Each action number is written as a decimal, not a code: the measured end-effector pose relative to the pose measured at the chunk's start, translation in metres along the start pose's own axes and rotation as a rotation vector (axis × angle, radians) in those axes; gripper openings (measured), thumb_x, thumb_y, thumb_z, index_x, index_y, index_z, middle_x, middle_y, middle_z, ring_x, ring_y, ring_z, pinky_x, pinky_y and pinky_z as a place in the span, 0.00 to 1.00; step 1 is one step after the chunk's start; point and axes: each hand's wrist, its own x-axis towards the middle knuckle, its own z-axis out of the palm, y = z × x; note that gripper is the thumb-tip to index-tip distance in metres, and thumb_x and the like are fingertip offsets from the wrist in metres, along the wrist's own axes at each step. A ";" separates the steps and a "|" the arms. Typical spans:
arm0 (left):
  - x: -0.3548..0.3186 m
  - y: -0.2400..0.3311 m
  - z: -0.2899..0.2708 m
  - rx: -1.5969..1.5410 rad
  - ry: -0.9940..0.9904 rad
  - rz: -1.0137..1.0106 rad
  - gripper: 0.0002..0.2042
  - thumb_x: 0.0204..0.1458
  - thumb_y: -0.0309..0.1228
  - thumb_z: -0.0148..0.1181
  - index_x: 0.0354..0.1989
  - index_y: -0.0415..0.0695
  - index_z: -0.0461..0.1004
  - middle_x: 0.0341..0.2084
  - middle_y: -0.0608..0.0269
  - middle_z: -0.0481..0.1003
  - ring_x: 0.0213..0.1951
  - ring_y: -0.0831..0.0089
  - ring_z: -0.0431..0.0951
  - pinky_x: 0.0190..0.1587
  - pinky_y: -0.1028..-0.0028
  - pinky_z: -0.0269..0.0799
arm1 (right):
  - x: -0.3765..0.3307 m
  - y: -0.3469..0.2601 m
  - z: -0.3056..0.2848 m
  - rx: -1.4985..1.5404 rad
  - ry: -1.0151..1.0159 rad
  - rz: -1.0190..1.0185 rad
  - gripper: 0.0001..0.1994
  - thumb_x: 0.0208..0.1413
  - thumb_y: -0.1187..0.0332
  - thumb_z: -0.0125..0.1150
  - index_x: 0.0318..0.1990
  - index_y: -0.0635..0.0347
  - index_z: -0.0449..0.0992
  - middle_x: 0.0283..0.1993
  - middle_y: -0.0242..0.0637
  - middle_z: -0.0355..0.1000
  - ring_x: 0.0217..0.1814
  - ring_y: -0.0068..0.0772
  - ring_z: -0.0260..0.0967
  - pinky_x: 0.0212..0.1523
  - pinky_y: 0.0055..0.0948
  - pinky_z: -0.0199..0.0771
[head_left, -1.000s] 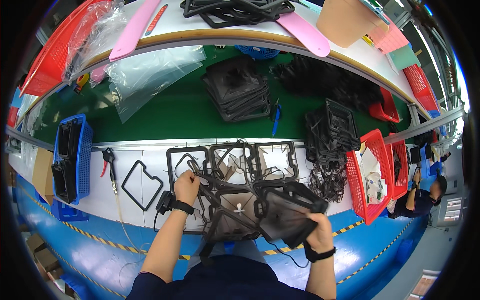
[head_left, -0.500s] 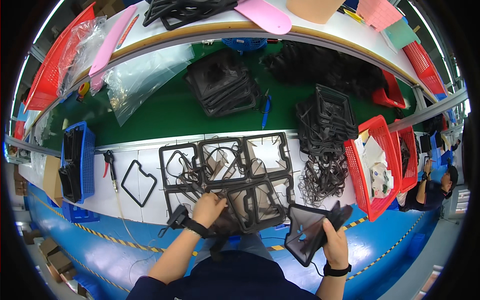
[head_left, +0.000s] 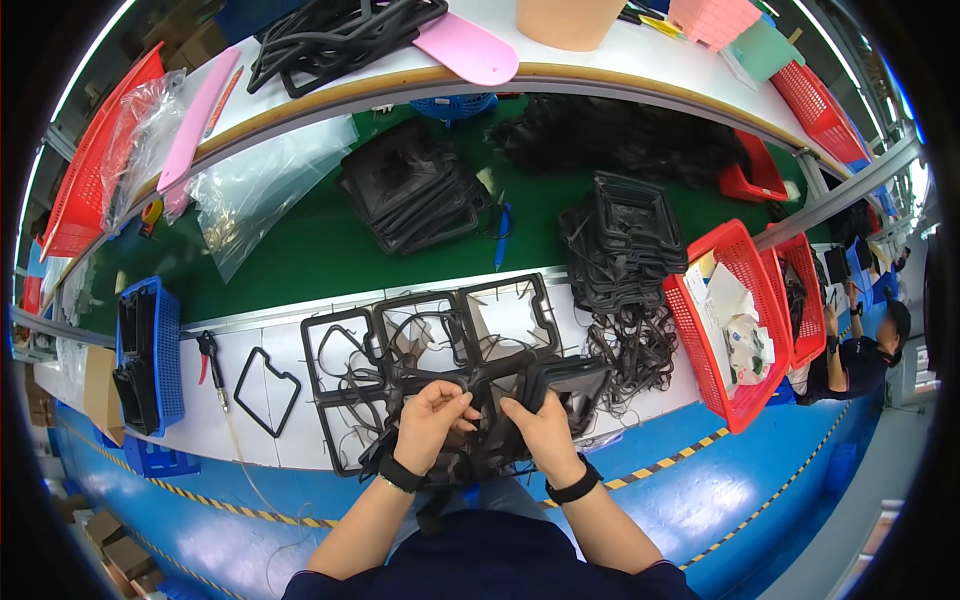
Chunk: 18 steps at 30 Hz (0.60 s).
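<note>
Just beside the left hand [head_left: 428,432], curled with its hold unclear, the right hand [head_left: 545,436] pinches black mesh frames [head_left: 576,375] extending forward and rightward.

The hands [head_left: 428,428] are close together, the right one [head_left: 540,432] gripping black frames [head_left: 570,374].

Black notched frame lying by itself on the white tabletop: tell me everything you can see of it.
The black notched frame is a slim closed loop, roughly four-sided with rounded corners and a step in its upper-right side. It looks like plastic or rubber. It lies flat on the white tabletop, which shows through its open middle, right of the black hand tool with a red lever. Only the tabletop appears to touch it.
</note>
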 end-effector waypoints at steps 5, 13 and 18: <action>0.008 0.002 -0.001 0.148 -0.010 0.011 0.05 0.53 0.23 0.55 0.36 0.36 0.68 0.25 0.60 0.73 0.29 0.74 0.78 0.31 0.79 0.75 | 0.014 0.011 0.016 0.173 -0.168 0.129 0.12 0.47 0.74 0.61 0.40 0.68 0.71 0.37 0.36 0.72 0.37 0.24 0.68 0.38 0.23 0.69; 0.016 0.017 -0.009 0.256 -0.007 -0.045 0.07 0.51 0.22 0.56 0.37 0.32 0.70 0.26 0.58 0.75 0.29 0.74 0.78 0.31 0.79 0.76 | 0.020 0.006 0.021 0.199 -0.215 0.137 0.10 0.46 0.75 0.62 0.37 0.67 0.72 0.36 0.35 0.72 0.36 0.23 0.69 0.37 0.22 0.69; 0.019 0.025 -0.006 0.473 -0.053 0.091 0.06 0.51 0.25 0.58 0.28 0.33 0.74 0.25 0.62 0.73 0.29 0.76 0.78 0.28 0.82 0.74 | 0.026 0.003 0.022 0.282 -0.267 0.150 0.10 0.46 0.74 0.63 0.36 0.67 0.72 0.34 0.34 0.72 0.35 0.22 0.69 0.37 0.21 0.69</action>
